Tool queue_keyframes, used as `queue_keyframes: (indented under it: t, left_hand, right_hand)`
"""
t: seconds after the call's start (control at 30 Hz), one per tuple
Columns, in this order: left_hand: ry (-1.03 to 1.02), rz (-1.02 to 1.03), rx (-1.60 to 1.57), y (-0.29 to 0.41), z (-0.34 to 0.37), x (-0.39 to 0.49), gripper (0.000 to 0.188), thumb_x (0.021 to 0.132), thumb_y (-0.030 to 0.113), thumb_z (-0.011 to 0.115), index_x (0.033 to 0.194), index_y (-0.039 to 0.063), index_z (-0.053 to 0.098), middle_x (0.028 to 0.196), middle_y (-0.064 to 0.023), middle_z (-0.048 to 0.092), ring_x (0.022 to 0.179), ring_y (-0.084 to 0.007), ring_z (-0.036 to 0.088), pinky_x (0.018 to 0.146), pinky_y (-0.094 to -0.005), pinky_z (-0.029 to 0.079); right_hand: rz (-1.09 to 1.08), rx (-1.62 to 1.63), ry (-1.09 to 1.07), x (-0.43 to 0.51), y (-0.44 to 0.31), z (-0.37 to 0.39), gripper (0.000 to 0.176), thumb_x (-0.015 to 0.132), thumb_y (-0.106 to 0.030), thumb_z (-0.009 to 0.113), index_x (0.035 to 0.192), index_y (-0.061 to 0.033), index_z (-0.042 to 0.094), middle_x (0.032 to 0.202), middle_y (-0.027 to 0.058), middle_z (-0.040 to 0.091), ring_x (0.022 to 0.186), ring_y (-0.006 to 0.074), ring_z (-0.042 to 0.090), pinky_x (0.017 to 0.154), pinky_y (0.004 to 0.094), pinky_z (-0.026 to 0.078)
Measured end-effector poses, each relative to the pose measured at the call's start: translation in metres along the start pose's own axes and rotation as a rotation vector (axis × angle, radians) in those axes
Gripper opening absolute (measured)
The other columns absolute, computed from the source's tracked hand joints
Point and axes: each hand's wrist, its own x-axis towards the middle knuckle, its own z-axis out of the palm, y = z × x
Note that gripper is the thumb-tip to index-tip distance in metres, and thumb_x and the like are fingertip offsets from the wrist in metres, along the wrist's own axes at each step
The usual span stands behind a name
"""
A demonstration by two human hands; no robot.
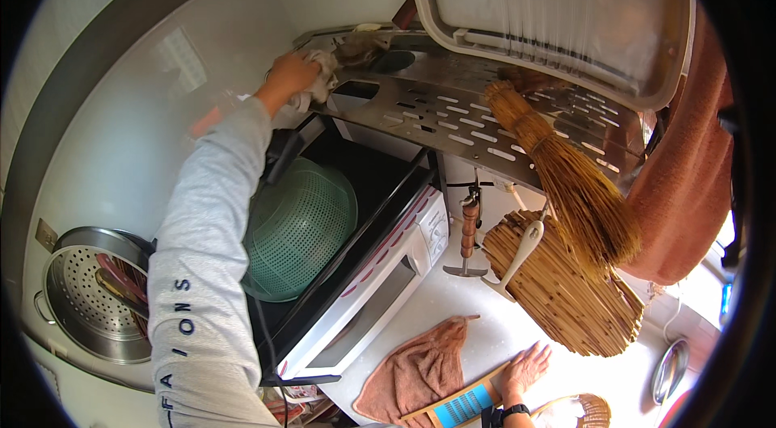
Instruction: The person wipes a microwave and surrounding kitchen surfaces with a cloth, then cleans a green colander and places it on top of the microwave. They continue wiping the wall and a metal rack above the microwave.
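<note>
My left hand (pixel 293 81) reaches up, shut on a crumpled greyish cloth (pixel 320 79) at the left end of a slotted stainless-steel shelf (pixel 418 107). Under this shelf stands a white oven (pixel 370 307) below a black rack top, on which a green plastic colander (pixel 303 234) rests tilted. My right hand (pixel 526 370), with a dark band at its wrist, lies palm down on the white countertop (pixel 418 300). It is beside a wooden-framed grater with a blue panel (pixel 464 407); whether they touch is unclear. A brown towel (pixel 418 361) lies partly under the grater.
A straw hand broom (pixel 564 185) hangs off the shelf's front, before a bundled stick mat (pixel 564 288). A wooden-handled tool (pixel 468 234) and a white-handled tool (pixel 524 252) hang nearby. A translucent plastic bin (pixel 545 16) stands on the shelf. A steel steamer pot (pixel 91 300) is at left.
</note>
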Motion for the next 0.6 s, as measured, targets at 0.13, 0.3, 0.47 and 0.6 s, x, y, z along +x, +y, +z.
queue_keyframes:
  t: [0.13, 0.3, 0.47, 0.6]
  left_hand:
    - [-0.017, 0.010, -0.082, 0.046, 0.037, -0.010, 0.041, 0.075, 0.024, 0.062, 0.110, 0.001, 0.060, 0.091, -0.0170, 0.066, 0.086, -0.0294, 0.062, 0.076, -0.0338, 0.048]
    - [-0.230, 0.201, -0.165, 0.064, 0.026, -0.046, 0.035, 0.077, 0.011, 0.060, 0.111, -0.001, 0.059, 0.102, -0.0156, 0.063, 0.086, -0.0225, 0.061, 0.074, -0.0299, 0.047]
    - [-0.194, 0.666, -0.067, 0.062, 0.010, -0.077, 0.038, 0.073, -0.004, 0.054, 0.110, 0.002, 0.059, 0.118, -0.0167, 0.051, 0.096, -0.0277, 0.056, 0.080, -0.0322, 0.045]
    - [-0.354, 0.758, -0.032, 0.057, -0.008, -0.080, 0.040, 0.071, -0.006, 0.051, 0.110, 0.002, 0.058, 0.116, -0.0164, 0.052, 0.099, -0.0308, 0.054, 0.083, -0.0342, 0.044]
  right_hand:
    - [-0.001, 0.017, 0.024, -0.001, 0.000, 0.000, 0.049, 0.089, -0.021, 0.046, 0.134, -0.0045, 0.035, 0.144, 0.0193, 0.022, 0.131, 0.0345, 0.022, 0.107, 0.0482, 0.018]
    - [-0.003, 0.020, 0.036, -0.003, -0.002, -0.001, 0.050, 0.089, -0.021, 0.047, 0.134, -0.0046, 0.035, 0.144, 0.0195, 0.023, 0.131, 0.0347, 0.022, 0.107, 0.0476, 0.018]
    - [0.005, 0.000, 0.013, -0.002, -0.004, -0.005, 0.050, 0.088, -0.021, 0.047, 0.134, -0.0055, 0.034, 0.143, 0.0191, 0.023, 0.131, 0.0346, 0.023, 0.107, 0.0470, 0.018]
    - [0.002, -0.008, 0.005, -0.002, -0.001, -0.002, 0.051, 0.089, -0.022, 0.046, 0.135, -0.0056, 0.033, 0.144, 0.0187, 0.023, 0.131, 0.0346, 0.022, 0.107, 0.0469, 0.018]
